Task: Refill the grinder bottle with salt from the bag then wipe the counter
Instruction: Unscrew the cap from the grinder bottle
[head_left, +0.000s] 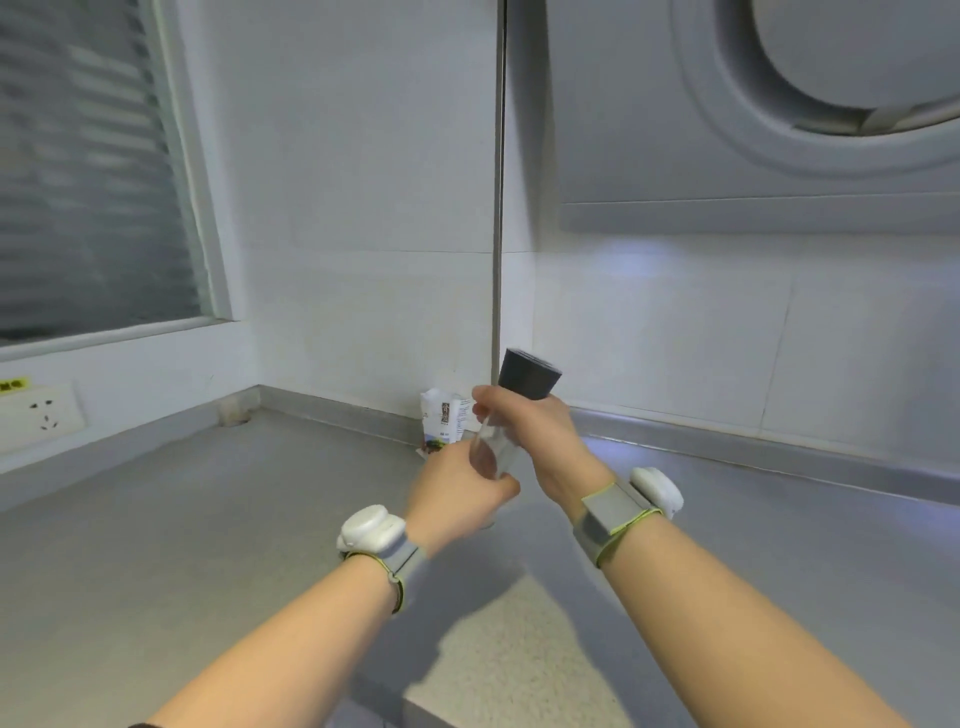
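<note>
I hold the grinder bottle (493, 447) in the air above the counter, tilted with its dark grey cap (529, 375) up and to the right. My left hand (457, 493) wraps the clear glass body near its base. My right hand (524, 431) grips the neck just under the cap. The bottle looks nearly empty. Behind my hands, the white salt bag (442, 423) stands upright against the back wall in the corner; its right side is hidden by my right hand.
The grey counter (208, 519) runs along two tiled walls that meet at a corner. A wall socket (41, 418) sits low on the left wall under a window (88, 171). A range hood (779, 130) hangs upper right. A counter edge (415, 701) shows at the bottom.
</note>
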